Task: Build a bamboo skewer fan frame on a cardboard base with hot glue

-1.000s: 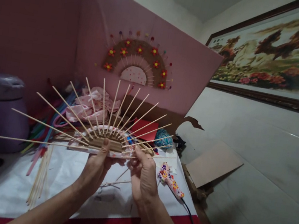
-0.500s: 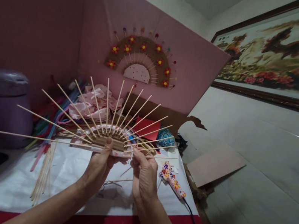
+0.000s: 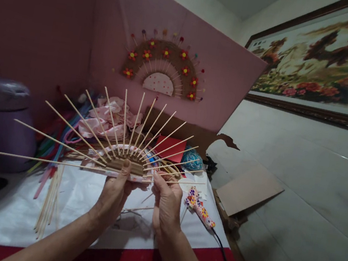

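Note:
A half-round fan frame (image 3: 116, 164) is held up over the table, with thin wooden sticks (image 3: 156, 129) spreading from its corrugated cardboard centre. Pale patterned fabric edges the cardboard curve and its straight lower side. My left hand (image 3: 111, 198) grips the lower middle, thumb on the front and fingers behind. At the lower right corner, my right hand (image 3: 168, 205) is closed, thumb and fingertips pinching the fabric edge by the lowest sticks. Its exact hold is partly hidden by the fingers.
A corded glue gun in flowered covering (image 3: 200, 209) lies right on the white table cover (image 3: 79, 217). Loose sticks (image 3: 46, 209) lie left. Behind are pink fabric (image 3: 109, 115), blue yarn (image 3: 192, 159) and a purple bin (image 3: 1, 124). A flowered fan (image 3: 189, 77) is pinned to the pink board.
The view has shifted slightly, and the fan frame's left sticks appear a little farther left. Both hands keep nearly the same hold.

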`<state>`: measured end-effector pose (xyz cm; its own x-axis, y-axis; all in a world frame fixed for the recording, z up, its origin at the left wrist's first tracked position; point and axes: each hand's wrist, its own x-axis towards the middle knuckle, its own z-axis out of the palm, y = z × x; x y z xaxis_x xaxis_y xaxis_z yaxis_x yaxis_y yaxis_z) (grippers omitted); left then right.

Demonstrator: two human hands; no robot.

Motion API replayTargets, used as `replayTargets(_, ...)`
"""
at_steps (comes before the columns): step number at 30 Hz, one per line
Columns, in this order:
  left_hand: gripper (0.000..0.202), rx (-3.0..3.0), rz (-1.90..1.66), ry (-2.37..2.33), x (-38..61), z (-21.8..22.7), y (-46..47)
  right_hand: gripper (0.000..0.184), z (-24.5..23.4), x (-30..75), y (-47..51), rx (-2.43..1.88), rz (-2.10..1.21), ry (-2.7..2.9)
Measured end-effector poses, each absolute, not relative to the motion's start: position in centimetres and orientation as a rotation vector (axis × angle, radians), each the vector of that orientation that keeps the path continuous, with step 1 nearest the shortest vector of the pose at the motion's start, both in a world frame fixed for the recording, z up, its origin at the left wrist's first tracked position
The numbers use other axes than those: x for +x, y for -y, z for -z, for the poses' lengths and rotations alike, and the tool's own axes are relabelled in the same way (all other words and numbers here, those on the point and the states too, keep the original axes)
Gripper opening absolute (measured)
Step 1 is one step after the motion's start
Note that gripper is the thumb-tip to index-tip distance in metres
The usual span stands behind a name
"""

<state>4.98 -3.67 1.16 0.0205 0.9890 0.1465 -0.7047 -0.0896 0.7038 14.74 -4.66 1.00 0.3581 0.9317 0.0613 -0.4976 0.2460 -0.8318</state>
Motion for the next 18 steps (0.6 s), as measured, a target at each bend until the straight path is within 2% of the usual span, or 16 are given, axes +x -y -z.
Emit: replayTargets(18,0.032,0.759,-1.49,-0.536,5.13,-0.73,3.76,0.018,-0.63,14.97,4.45,-0.793,-1.078,0.61)
